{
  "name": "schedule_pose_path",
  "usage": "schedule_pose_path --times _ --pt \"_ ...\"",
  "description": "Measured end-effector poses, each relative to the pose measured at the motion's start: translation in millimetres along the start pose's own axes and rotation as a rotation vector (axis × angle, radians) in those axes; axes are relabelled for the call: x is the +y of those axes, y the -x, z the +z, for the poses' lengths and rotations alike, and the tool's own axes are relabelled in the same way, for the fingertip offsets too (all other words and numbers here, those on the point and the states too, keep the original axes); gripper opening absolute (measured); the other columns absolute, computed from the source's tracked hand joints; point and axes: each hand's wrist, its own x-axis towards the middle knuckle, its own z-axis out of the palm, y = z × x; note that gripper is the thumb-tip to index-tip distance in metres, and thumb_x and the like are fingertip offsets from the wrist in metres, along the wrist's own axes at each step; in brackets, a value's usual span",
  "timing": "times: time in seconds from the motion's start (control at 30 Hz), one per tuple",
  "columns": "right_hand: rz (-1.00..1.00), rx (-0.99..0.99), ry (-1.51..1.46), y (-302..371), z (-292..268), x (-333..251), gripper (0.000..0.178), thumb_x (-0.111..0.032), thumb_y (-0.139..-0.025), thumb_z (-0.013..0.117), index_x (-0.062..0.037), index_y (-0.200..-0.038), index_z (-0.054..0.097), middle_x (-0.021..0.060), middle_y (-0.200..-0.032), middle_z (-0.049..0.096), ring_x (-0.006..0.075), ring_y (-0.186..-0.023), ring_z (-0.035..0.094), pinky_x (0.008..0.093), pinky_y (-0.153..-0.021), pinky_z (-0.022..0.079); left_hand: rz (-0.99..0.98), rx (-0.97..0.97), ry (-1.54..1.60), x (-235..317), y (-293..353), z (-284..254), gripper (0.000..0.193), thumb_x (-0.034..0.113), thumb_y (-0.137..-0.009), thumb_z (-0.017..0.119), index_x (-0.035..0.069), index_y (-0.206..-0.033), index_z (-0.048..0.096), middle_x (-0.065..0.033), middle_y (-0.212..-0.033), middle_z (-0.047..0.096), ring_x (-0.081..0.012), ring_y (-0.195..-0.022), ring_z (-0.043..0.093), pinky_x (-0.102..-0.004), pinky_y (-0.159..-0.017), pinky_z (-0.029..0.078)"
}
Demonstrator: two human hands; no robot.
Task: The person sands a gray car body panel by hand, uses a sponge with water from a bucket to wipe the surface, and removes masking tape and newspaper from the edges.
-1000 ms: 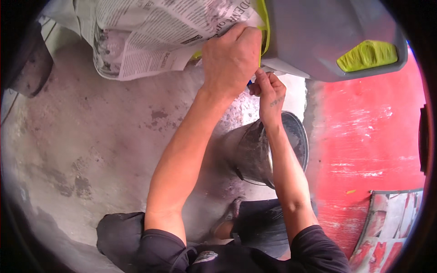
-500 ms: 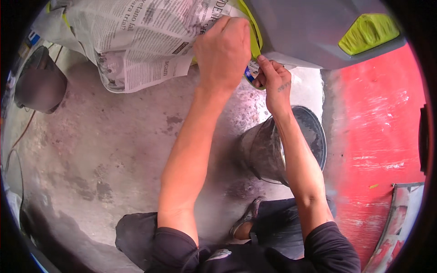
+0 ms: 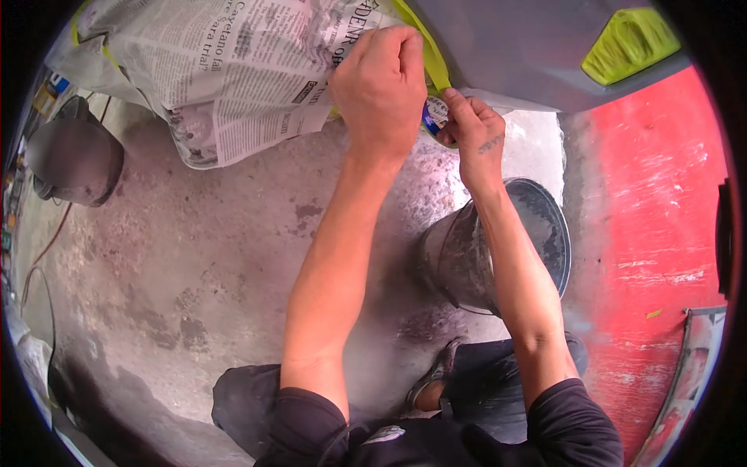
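Note:
A strip of yellow-green masking tape (image 3: 424, 39) runs along the seam between a newspaper sheet (image 3: 257, 86) and a grey painted panel (image 3: 513, 54). My right hand (image 3: 478, 132) pinches a roll of this tape (image 3: 434, 115), thumb on top; the blue and white inside of its core partly shows. Just left of the roll, my left hand (image 3: 377, 86) is closed in a fist against the newspaper's edge beside the strip. Its fingertips are turned away, so what they grip, if anything, is hidden. A yellow-green taped patch (image 3: 629, 48) covers part of the panel.
A dark bucket (image 3: 537, 233) stands on the concrete floor (image 3: 194, 257) beneath my right forearm. Another dark bucket (image 3: 74, 159) is at the far left, near a thin cable (image 3: 58, 222). Red-painted flooring (image 3: 630, 218) lies to the right, with a framed panel (image 3: 685, 381) at its edge.
The whole view has shifted slightly. My left fist has turned a little, and more of the tape roll's core shows beside it. My right hand keeps its pinch on the roll.

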Motion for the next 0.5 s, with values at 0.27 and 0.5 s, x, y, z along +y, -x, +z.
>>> schedule_pose_path --times 0.27,0.5 --pt "-0.061 0.034 0.056 2.3 5.3 10.4 0.042 -0.032 -0.097 0.072 -0.0014 -0.070 0.065 0.0025 -0.061 0.059 0.0084 -0.056 0.051 0.0267 -0.053 0.038 0.015 0.049 0.049 -3.6 0.7 6.6 0.005 0.003 -0.088 0.076 0.000 -0.092 0.075 -0.0070 -0.073 0.069 -0.0157 -0.060 0.061 -0.0300 -0.057 0.048" --pt "-0.080 0.076 0.090 4.5 13.3 19.6 0.042 -0.033 -0.098 0.072 -0.0007 -0.071 0.066 0.0034 -0.060 0.061 0.0092 -0.057 0.052 0.0279 -0.055 0.040 0.064 0.076 0.038 -8.9 2.8 11.5 0.007 0.002 -0.087 0.077 0.001 -0.094 0.076 -0.0066 -0.071 0.066 -0.0157 -0.060 0.060 -0.0305 -0.057 0.047"
